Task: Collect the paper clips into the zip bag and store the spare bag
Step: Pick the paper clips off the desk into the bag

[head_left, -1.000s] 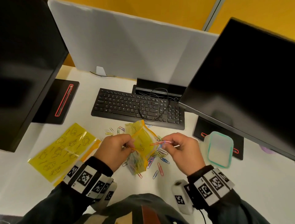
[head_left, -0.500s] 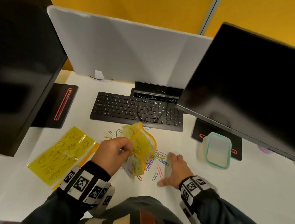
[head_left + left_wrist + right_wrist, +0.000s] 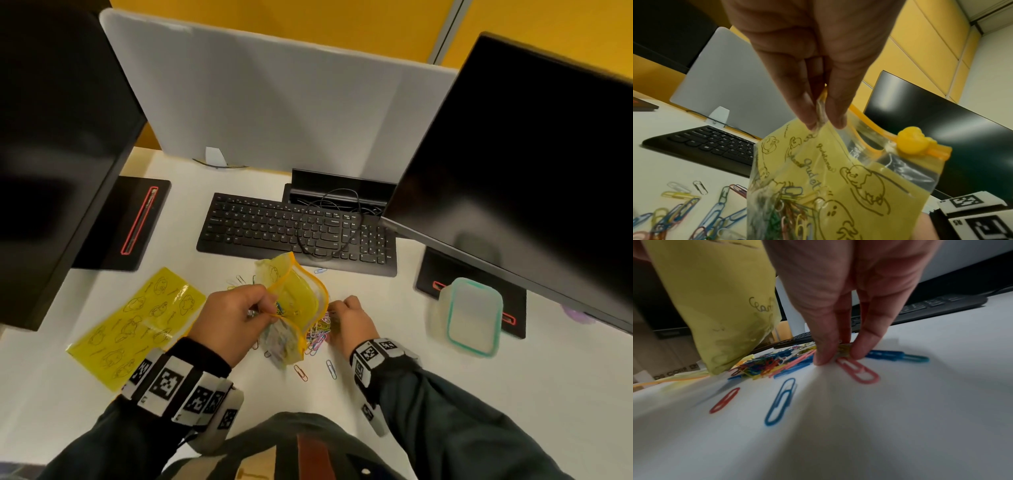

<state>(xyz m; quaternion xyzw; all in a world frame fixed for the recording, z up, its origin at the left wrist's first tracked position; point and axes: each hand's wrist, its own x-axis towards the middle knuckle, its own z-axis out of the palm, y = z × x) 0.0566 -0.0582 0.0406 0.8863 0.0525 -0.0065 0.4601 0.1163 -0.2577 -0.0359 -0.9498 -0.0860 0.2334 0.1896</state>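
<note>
My left hand [image 3: 270,310] pinches the rim of a yellow cartoon-print zip bag [image 3: 298,298] and holds it up with its mouth open. Several coloured paper clips lie inside the zip bag [image 3: 818,178], and its yellow slider [image 3: 912,141] sits at the far end. My right hand [image 3: 337,310] is down on the white desk just right of the bag. Its fingertips [image 3: 824,356] pinch clips at the edge of the loose pile of paper clips [image 3: 764,365]. A red clip [image 3: 300,372] and a blue clip [image 3: 331,369] lie apart, nearer me. The spare yellow bag [image 3: 137,325] lies flat at the left.
A black keyboard [image 3: 294,233] with a looped cable lies behind the clips. A lidded plastic box with a teal rim [image 3: 472,317] stands to the right. Two dark monitors [image 3: 513,171] overhang both sides, and a grey divider [image 3: 274,102] closes off the back.
My right hand left the bag's mouth, dropped to the desk and moved into the clip pile, where its fingers now close on clips. My left hand kept holding the bag open.
</note>
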